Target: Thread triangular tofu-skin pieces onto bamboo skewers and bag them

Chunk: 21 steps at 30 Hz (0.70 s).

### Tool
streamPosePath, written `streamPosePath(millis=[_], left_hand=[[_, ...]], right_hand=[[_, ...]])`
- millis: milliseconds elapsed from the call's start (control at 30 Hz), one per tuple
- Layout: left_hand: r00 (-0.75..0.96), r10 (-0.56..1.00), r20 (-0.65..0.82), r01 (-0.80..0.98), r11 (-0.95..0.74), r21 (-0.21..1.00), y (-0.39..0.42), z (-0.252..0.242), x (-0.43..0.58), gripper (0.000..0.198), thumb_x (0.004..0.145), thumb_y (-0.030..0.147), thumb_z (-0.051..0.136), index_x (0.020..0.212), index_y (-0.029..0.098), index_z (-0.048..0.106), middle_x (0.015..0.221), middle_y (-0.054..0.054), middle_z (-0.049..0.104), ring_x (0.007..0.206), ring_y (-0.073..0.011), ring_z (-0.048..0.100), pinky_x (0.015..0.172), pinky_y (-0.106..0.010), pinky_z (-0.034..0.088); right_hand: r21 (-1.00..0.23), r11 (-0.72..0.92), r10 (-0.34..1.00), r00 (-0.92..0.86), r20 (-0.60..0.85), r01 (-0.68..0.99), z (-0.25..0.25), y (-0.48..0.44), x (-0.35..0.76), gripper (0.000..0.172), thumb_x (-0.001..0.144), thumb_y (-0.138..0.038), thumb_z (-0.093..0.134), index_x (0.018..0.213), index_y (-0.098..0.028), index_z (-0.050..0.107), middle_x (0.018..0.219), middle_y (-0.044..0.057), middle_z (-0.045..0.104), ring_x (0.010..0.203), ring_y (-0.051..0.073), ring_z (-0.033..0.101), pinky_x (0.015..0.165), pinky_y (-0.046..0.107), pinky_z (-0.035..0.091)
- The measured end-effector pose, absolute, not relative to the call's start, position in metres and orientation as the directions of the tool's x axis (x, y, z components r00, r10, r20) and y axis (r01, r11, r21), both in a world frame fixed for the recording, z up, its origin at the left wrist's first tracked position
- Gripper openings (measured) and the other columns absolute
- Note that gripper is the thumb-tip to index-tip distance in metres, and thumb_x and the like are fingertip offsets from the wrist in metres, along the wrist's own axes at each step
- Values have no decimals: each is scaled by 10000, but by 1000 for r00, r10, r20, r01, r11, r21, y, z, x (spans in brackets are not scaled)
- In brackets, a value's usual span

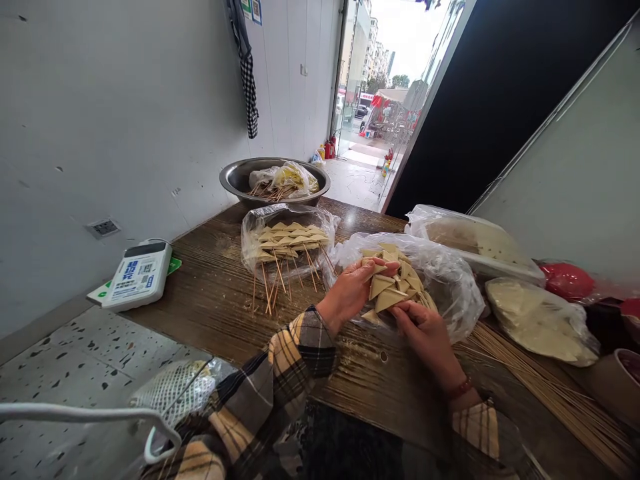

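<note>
Black, tan and white plaid closest to me: my sleeves (pixel 295 347), a red bracelet (pixel 460 388) at the right wrist. A white cord (pixel 85 415) crosses low on the left; beyond it, a white-netted bundle (pixel 175 390) in clear plastic.

Left hand (pixel 350 292): fingers curled in, nearly closed, thumb and fingers pinching one of the tan triangular pieces (pixel 387 298). Right hand (pixel 424 328): fingers bent, thumb close to the forefinger, gripping the lower edge of a piece. Any skewer inside the grip, I cannot tell. The pieces lie heaped in an open clear plastic bag (pixel 457 287) on the table (pixel 213 293), right of centre.

Right of my right hand, loose thin sticks (pixel 555 393) lie in a sheaf; by them a rounded pot (pixel 613 380), contents too dark to tell. A clear bag of pale flat sheets (pixel 540 317) lies just past the sticks.

Table's left edge: a white box (pixel 137 277), tilted, with large blue characters and a square code, too blurred to read; green card (pixel 174 265) beside it.

Farther: second clear bag (pixel 320 223), rows of tan pieces on skewers, stick ends toward me. To the right, a white tray (pixel 480 247) under plastic, tan contents; red bundle (pixel 567 280) beside. At the far end, a metal basin (pixel 227 183) holds skewers and clear bags, one with something yellow.

On the wall, a posted code sheet (pixel 253 10), wording illegible.
</note>
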<state>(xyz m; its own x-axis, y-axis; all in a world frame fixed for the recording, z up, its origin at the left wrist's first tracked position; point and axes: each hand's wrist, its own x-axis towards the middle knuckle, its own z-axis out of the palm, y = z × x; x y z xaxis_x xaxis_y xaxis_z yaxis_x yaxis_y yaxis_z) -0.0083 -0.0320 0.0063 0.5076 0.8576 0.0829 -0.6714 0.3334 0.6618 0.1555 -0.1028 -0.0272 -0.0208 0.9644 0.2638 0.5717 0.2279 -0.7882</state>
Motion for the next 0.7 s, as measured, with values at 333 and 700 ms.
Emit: streamPosePath(millis=[333,700], left_hand=[[523,851,41,-668,380,640,-33,10,-6,182,877,268,560,975,119,598,1148,-165,655,978,-227,656,883,-371,495],[531,847,-29,-694,454,558,-23,7,-13,383,932,453,414,1050,126,576,999,-145,675,838,-205,673,845,-385,511]], right_hand=[[-875,183,979,3,206,449,-23,-103,151,292,888,-411,553,733,-171,616,515,-41,493,516,103,436,524,237,340],[-926,-94,994,-84,-68,-367,-19,-105,158,267,810,-429,675,779,-177,593,427,-109,312,339,23,186,341,162,160]])
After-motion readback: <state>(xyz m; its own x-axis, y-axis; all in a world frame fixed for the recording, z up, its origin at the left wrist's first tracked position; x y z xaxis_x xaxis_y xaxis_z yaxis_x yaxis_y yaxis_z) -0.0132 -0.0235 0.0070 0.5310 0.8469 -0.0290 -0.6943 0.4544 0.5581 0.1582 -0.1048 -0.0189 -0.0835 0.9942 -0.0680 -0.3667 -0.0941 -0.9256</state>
